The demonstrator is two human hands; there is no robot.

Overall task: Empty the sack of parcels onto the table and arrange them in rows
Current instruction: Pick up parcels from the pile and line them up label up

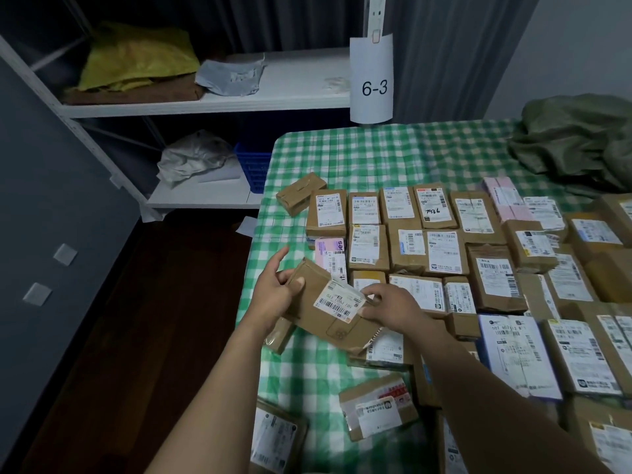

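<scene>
Brown cardboard parcel [321,302] is held tilted over the checked table [376,155]. The left hand [273,292] grips its 9 o'clock end, thumb on top, and the right hand [393,307] pinches its 3 o'clock edge. Rows of parcels [444,241] lie toward 2 o'clock, and the crumpled green sack [581,148] lies at 1 o'clock.

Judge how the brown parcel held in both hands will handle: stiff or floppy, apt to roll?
Probably stiff: the brown parcel keeps flat faces though the left hand and right hand hold only its edges. Unlikely to roll: it looks boxy, with flat sides.
</scene>
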